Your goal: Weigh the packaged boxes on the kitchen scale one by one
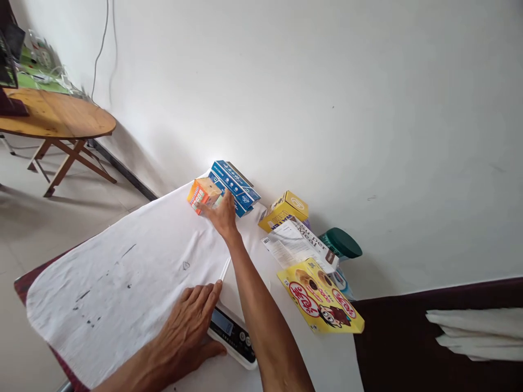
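Observation:
A white kitchen scale [239,354] with a dark panel and a small lit display lies on the white cloth, partly hidden by my right forearm. My left hand [190,321] rests flat along the scale's left side, fingers stretched, thumb apart near the display. Farther off, my right hand [223,215] has its thumb and fingers around a small orange box [198,196] at the table's far end. Right behind that box stand blue and white boxes [235,185], close to my fingertips.
Along the wall side are a yellow box [284,209], a white "Super Meal" carton [302,245], a dark green-lidded jar [341,243] and a yellow cartoon-printed packet [321,299]. A wooden folding table [61,117] stands at the far left. White fabric [474,332] lies at right.

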The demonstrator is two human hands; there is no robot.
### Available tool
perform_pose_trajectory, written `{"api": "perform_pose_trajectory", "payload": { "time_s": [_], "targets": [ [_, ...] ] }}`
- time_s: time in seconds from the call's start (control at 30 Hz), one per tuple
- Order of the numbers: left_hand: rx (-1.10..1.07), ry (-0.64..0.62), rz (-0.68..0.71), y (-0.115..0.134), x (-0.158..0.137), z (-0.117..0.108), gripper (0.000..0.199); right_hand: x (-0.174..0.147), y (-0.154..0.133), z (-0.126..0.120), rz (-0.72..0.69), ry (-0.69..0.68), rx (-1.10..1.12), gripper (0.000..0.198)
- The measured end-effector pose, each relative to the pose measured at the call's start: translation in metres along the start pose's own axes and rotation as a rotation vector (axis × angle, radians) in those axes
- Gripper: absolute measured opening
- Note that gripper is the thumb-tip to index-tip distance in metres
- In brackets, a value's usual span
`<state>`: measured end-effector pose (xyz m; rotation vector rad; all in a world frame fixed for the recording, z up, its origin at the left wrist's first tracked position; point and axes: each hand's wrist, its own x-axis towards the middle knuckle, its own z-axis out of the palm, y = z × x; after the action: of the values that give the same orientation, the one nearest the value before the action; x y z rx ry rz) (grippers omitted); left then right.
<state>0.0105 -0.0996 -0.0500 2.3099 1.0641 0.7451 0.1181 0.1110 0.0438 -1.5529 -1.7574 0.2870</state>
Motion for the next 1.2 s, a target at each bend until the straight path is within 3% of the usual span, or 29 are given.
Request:
{"api": "perform_pose_trajectory", "payload": {
  "time_s": [0.07, 0.17, 0.33, 0.5, 0.67, 0.8, 1.0, 1.2],
  "targets": [
    [-0.005, -0.052, -0.021, 0.004, 0.002, -0.004, 0.114, 0.015, -0.011, 0.017, 0.077, 0.017, -0.023, 0.094],
    [-0.002, -0.086, -0.046, 0.009, 0.006, -0.011, 0.112, 0.025, -0.021, 0.028, 0.192, 0.043, -0.049, 0.077],
    [-0.010, -0.104, -0.030, 0.008, 0.007, -0.015, 0.106, 0.017, -0.024, 0.020, 0.224, 0.065, -0.036, 0.057],
    [-0.007, -0.074, -0.001, 0.003, 0.004, -0.010, 0.107, -0.025, -0.022, -0.022, 0.217, 0.130, 0.028, 0.056],
    [-0.005, -0.011, 0.034, 0.000, 0.003, -0.006, 0.107, -0.098, -0.025, -0.100, 0.192, 0.229, 0.132, 0.055],
    [0.038, 0.050, 0.090, -0.002, 0.002, -0.007, 0.111, -0.157, -0.018, -0.146, 0.280, 0.224, 0.016, 0.057],
    [0.068, 0.070, 0.137, -0.003, 0.002, -0.009, 0.104, -0.209, 0.006, -0.154, 0.362, 0.210, -0.045, 0.063],
    [0.075, 0.085, 0.154, -0.002, 0.002, -0.012, 0.095, -0.217, 0.011, -0.151, 0.386, 0.179, -0.044, 0.066]
  ]
}}
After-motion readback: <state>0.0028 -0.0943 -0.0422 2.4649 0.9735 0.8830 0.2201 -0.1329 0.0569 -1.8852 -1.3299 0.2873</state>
